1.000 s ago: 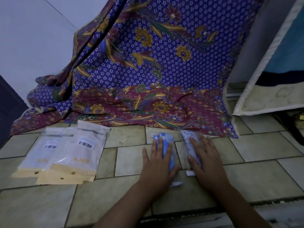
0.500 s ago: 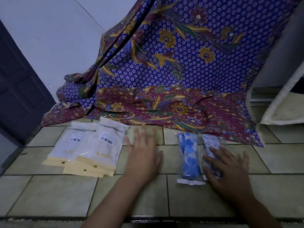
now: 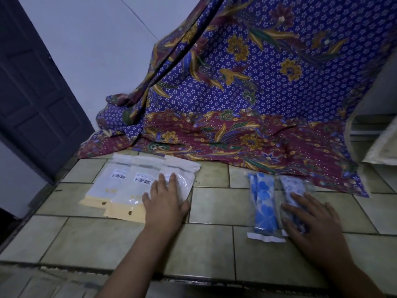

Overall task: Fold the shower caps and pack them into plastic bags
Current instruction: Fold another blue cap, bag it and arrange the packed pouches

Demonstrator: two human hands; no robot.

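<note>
Three white plastic bags [image 3: 137, 181] with barcode labels and yellow bottoms lie overlapped on the tiled floor at the left. My left hand [image 3: 164, 201] rests flat on the rightmost bag, fingers straight. To the right lies a folded shower cap with blue flowers [image 3: 264, 205], packed in a clear sleeve. Beside it is a pale folded shower cap [image 3: 293, 187] in its own sleeve. My right hand [image 3: 309, 224] presses flat on the near end of the pale one and hides that part.
A purple and maroon batik cloth [image 3: 247, 108] hangs and spreads over the floor behind the items. A dark door [image 3: 32, 93] stands at the left. A step edge [image 3: 193, 280] crosses the tiled floor [image 3: 214, 244] near me. A pale cushion [image 3: 384, 147] leans at the right.
My left hand has left the blue shower cap and moved left onto the stack of bags. My right hand stays on the pale cap. The view has swung left.
</note>
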